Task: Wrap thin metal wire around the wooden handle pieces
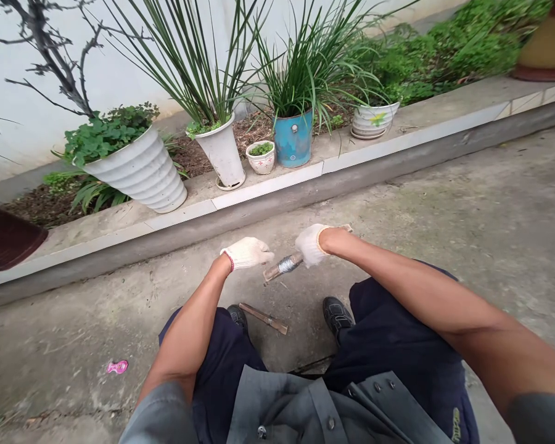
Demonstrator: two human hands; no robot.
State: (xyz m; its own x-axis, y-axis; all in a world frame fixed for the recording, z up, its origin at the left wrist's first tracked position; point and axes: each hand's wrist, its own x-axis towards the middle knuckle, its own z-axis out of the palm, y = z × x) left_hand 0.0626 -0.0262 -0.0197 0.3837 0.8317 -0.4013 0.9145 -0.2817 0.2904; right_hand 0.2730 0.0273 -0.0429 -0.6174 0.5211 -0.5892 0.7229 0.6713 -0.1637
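Note:
My right hand (309,245), in a white knitted glove, is closed around a wooden stick (272,275) wound with silvery wire or thread (287,264). The stick slants up to the right, and its far end shows beyond my wrist. The glove is slightly blurred. My left hand (248,253), also gloved, is just left of the winding, its fingers drawn together in a pinch. Whatever may be between those fingertips is too small to make out. Between my shoes, a second wooden stick (263,318) lies on the concrete.
Ahead runs a low tiled ledge (268,196) carrying a leaning white pot (139,169), a tall white pot (221,154), a blue bucket planter (293,145) and smaller pots. A pink object (117,367) lies on the ground at left. My shoe (337,314) stands close to the sticks.

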